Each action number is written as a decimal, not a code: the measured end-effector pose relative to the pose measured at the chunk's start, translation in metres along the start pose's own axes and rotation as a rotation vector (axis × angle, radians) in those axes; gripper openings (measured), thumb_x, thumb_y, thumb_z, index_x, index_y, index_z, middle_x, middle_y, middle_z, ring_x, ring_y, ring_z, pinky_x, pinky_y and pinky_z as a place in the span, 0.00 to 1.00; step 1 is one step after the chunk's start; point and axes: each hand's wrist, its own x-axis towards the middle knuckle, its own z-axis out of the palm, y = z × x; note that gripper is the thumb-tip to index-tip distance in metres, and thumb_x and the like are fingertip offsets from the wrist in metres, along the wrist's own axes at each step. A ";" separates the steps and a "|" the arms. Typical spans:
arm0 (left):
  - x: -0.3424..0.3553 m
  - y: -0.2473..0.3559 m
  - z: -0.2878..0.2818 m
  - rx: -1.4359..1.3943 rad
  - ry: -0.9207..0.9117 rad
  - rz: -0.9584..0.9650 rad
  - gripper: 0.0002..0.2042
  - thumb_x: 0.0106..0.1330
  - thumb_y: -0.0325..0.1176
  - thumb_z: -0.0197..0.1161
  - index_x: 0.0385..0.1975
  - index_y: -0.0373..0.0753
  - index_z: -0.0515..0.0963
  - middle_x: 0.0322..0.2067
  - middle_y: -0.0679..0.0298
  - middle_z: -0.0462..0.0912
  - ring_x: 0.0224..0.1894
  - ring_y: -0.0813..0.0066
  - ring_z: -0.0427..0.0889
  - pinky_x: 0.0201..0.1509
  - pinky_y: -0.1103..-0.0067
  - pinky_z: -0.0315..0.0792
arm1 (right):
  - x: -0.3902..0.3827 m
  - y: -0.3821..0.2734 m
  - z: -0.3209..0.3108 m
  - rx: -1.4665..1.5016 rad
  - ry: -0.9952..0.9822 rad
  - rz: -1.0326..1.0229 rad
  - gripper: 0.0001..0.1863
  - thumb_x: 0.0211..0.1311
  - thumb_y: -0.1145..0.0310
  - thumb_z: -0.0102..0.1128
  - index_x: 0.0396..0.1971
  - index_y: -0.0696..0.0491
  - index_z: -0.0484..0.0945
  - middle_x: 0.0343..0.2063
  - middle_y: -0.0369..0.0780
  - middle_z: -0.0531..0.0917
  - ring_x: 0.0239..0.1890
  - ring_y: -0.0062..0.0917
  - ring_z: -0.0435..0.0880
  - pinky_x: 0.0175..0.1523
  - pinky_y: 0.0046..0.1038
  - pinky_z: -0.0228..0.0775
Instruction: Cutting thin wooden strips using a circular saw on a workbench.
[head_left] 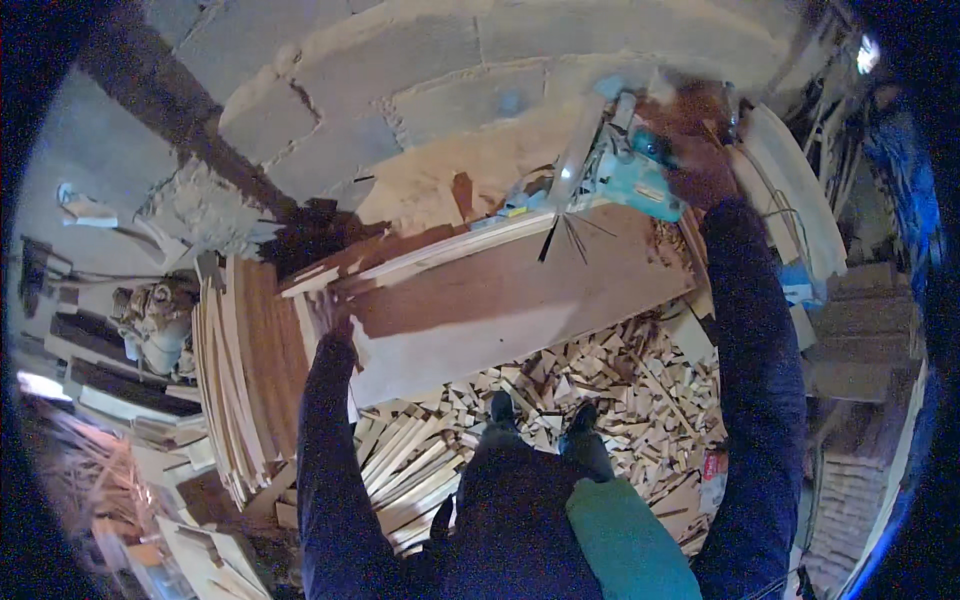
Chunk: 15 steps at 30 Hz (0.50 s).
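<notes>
My left hand (331, 312) is at the left end of a long pale wooden strip (450, 243), its fingers closed over it. This strip lies along the far edge of a brown board worktop (470, 300) and runs right to a teal power saw (632, 183). At the far right, my right hand (703, 165) is closed on the saw's upper right side; shadow and blur hide its fingers and the grip. Bright metal parts (583, 150) stand at the saw's left side, above the strip.
Wood offcuts (640, 390) cover the floor around my feet, with loose sticks (415, 465) on the left. Long slats (235, 370) are stacked left of the worktop. A block wall (430, 60) and heaped sawdust (415, 190) lie behind. Boards (790, 190) lean at the right.
</notes>
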 end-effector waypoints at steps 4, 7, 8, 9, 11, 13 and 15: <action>-0.002 -0.017 0.014 -0.019 0.011 0.002 0.28 0.57 0.27 0.64 0.62 0.39 0.76 0.66 0.51 0.72 0.72 0.42 0.63 0.78 0.50 0.55 | -0.002 -0.004 0.000 -0.082 0.135 -0.051 0.29 0.49 0.71 0.62 0.57 0.46 0.81 0.51 0.48 0.85 0.55 0.45 0.83 0.67 0.42 0.70; -0.002 -0.026 0.011 -0.022 -0.034 0.054 0.26 0.61 0.28 0.61 0.62 0.36 0.75 0.67 0.50 0.72 0.74 0.42 0.61 0.79 0.49 0.53 | 0.002 -0.008 -0.001 0.008 0.210 -0.140 0.30 0.50 0.73 0.62 0.58 0.46 0.80 0.54 0.48 0.84 0.59 0.45 0.81 0.68 0.42 0.69; -0.003 -0.029 0.007 -0.029 -0.018 0.092 0.24 0.62 0.28 0.60 0.61 0.34 0.75 0.67 0.49 0.72 0.74 0.42 0.61 0.79 0.48 0.52 | 0.004 -0.009 -0.002 0.029 0.192 -0.177 0.30 0.50 0.74 0.61 0.58 0.46 0.80 0.55 0.47 0.83 0.60 0.45 0.80 0.69 0.42 0.69; -0.002 -0.033 0.003 0.028 0.124 0.178 0.20 0.66 0.30 0.57 0.58 0.35 0.76 0.57 0.50 0.78 0.66 0.43 0.70 0.73 0.51 0.61 | 0.005 -0.010 -0.003 0.074 0.183 -0.183 0.30 0.51 0.76 0.61 0.59 0.47 0.80 0.56 0.47 0.83 0.61 0.44 0.79 0.69 0.42 0.68; -0.010 -0.041 -0.007 -0.153 0.159 0.268 0.18 0.68 0.31 0.55 0.57 0.36 0.76 0.50 0.49 0.78 0.60 0.43 0.73 0.66 0.52 0.67 | 0.006 -0.014 -0.004 0.070 0.171 -0.120 0.29 0.53 0.78 0.58 0.59 0.48 0.79 0.57 0.45 0.83 0.62 0.43 0.79 0.69 0.41 0.68; -0.022 -0.043 -0.017 -0.225 -0.225 0.124 0.20 0.69 0.37 0.54 0.59 0.41 0.77 0.56 0.43 0.79 0.58 0.41 0.77 0.66 0.54 0.70 | 0.006 -0.016 -0.004 0.264 0.103 0.076 0.27 0.55 0.76 0.59 0.58 0.49 0.80 0.58 0.46 0.82 0.64 0.43 0.77 0.71 0.41 0.66; -0.045 -0.039 -0.024 -0.245 -0.251 0.202 0.17 0.69 0.34 0.54 0.55 0.40 0.78 0.52 0.42 0.81 0.55 0.41 0.78 0.61 0.54 0.71 | 0.004 -0.015 -0.004 0.494 0.000 0.185 0.25 0.56 0.72 0.61 0.56 0.50 0.80 0.59 0.48 0.81 0.66 0.44 0.75 0.73 0.41 0.62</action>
